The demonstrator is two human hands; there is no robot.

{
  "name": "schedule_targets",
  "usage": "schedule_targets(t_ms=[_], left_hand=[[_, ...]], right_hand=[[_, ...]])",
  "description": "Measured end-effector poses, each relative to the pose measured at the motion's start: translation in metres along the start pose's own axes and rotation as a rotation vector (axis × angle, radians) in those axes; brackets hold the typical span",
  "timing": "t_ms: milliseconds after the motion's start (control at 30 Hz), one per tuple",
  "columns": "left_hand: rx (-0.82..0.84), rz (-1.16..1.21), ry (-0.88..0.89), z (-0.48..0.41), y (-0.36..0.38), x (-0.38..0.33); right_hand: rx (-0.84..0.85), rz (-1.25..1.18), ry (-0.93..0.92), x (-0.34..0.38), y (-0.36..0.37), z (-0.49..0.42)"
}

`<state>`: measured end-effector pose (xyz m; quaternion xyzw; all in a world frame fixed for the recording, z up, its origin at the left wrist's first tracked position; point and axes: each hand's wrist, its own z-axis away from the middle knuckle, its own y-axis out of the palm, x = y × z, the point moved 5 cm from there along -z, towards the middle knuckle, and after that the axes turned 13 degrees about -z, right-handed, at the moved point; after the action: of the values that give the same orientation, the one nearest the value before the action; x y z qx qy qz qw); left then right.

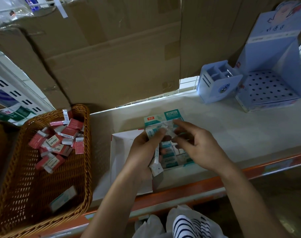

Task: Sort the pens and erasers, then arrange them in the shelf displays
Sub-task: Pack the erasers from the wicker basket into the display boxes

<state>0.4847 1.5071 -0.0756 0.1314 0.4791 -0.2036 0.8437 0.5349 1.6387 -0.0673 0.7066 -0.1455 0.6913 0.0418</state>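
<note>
— Half done, would you say, going by the head view (the only one we have)?

— Less, I'd judge. The left hand (144,148) grips a stack of teal erasers (153,133) above the teal display box (163,117). That box stands on the shelf (232,127) and already holds some rows of the same kind.

— And the right hand (197,143)?

— Its fingers bend toward the top of that stack, touching it or nearly so. Whether they actually pinch an eraser I cannot tell, because the spot is blurred.

— So what is left?

— Plenty. The wicker basket (87,134) at the left holds a heap of red erasers (57,143) at its far end. One stray teal-sleeved eraser (63,198) lies near its front (it belongs with the stack, I think). A white tray (122,152) lies just beside the display box, partly under the left hand, and may be meant for the red ones.

— And the pens?

— None show anywhere. The perforated pen stand (270,86) and the small compartment holder (216,83) stand side by side at the right of the shelf, well apart from the hands, with no pens in them. Cardboard boxes (112,57) wall off the back, so the pen half looks unstarted.
</note>
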Motion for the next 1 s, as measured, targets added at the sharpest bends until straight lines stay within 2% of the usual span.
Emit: schedule_targets(t_ms=[67,200,267,400,500,600,733,1000], left_hand=[[-0.011,-0.020,0.014,0.001,-0.001,-0.001],[-0.029,-0.031,0.005,-0.002,-0.003,0.000],[-0.043,-0.053,0.007,-0.004,-0.003,0.001],[-0.005,-0.088,0.019,-0.005,0.001,0.003],[0.022,-0.105,-0.018,-0.007,0.003,0.006],[0.028,-0.043,-0.128,-0.012,0.000,0.012],[0.042,-0.056,-0.130,-0.013,0.002,0.011],[0.010,-0.071,-0.052,-0.013,-0.002,0.009]], right_hand=[[0.010,-0.134,0.043,0.000,-0.002,0.000],[0.035,-0.206,0.070,0.001,-0.004,0.002],[0.016,-0.110,0.010,0.004,-0.006,0.003],[-0.006,0.316,-0.161,0.009,-0.009,0.001],[0.037,0.477,-0.132,0.011,-0.020,0.000],[0.213,0.631,-0.020,0.008,-0.029,0.007],[0.339,0.756,0.092,-0.002,-0.023,0.009],[0.361,0.746,0.118,-0.011,-0.014,0.005]])
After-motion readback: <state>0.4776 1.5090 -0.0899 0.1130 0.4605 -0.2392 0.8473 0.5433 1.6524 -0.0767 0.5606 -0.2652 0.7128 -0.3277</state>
